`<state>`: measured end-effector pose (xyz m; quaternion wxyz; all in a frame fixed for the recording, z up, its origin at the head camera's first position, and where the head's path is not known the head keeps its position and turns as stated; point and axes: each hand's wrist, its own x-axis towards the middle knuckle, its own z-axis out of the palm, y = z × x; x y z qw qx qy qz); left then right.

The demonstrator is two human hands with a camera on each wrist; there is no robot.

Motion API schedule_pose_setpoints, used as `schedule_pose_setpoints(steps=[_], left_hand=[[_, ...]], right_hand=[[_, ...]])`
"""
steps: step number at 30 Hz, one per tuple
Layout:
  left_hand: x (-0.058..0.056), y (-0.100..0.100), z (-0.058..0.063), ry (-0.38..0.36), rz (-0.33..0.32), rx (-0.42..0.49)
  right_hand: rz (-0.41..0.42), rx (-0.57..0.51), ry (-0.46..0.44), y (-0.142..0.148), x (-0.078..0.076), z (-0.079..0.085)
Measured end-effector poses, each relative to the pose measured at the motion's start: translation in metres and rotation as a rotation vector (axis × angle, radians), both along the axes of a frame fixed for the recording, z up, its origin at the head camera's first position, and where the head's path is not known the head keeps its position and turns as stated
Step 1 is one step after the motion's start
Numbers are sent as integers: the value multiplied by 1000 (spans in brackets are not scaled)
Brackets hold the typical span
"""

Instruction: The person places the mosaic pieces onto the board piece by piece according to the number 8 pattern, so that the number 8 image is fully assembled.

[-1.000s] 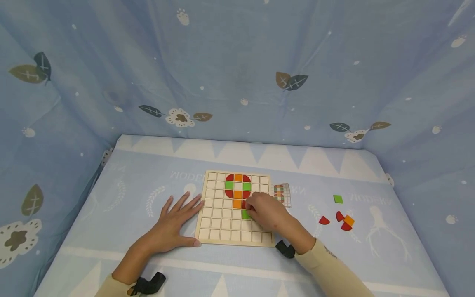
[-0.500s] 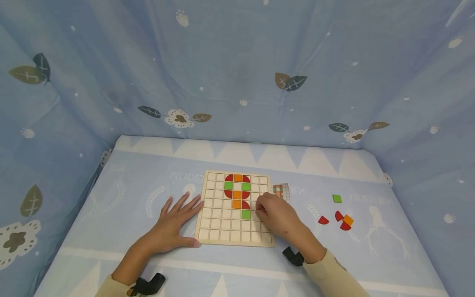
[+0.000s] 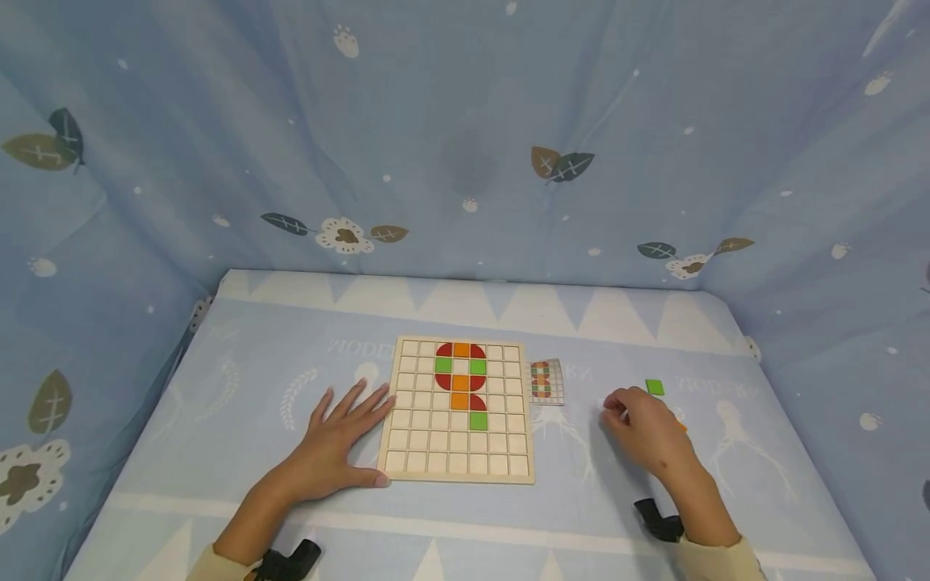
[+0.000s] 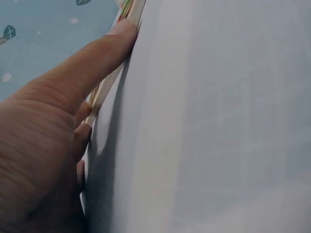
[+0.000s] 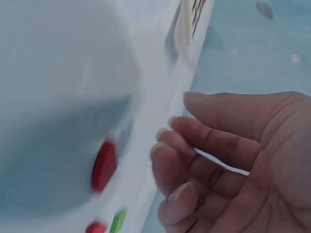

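Note:
A square wooden grid board (image 3: 427, 442) lies mid-table with red quarter-circle, orange and green square tiles set in its upper and middle cells. The lowest of these is a green tile (image 3: 478, 421), below a red quarter-circle (image 3: 477, 402). My left hand (image 3: 327, 448) lies spread at the board's left side, fingertips and thumb (image 4: 121, 31) against its edge. To the right of the board, my right hand (image 3: 650, 432) hovers over the loose tiles with loosely bent fingers and nothing between them. In the right wrist view a red tile (image 5: 104, 165) lies below the fingertips.
A small printed pattern card (image 3: 552, 383) lies beside the board's right edge. Behind the right hand are a loose green tile (image 3: 655, 387) and part of an orange tile (image 3: 681, 425); other loose tiles are hidden by the hand. Patterned fabric (image 3: 465, 161) surrounds the table.
My right hand has left the red quarter-circle now seen on the board and moved right, over the loose tiles. The left hand has stayed in place.

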<state>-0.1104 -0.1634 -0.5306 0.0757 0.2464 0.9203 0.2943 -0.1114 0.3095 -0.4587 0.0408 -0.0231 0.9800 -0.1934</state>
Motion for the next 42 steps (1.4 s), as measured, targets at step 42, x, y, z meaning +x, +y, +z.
schedule_pose_setpoints(steps=[42], left_hand=[[1, 1, 0, -25, 4, -3]], right_hand=[[-119, -87, -205, 47, 9, -13]])
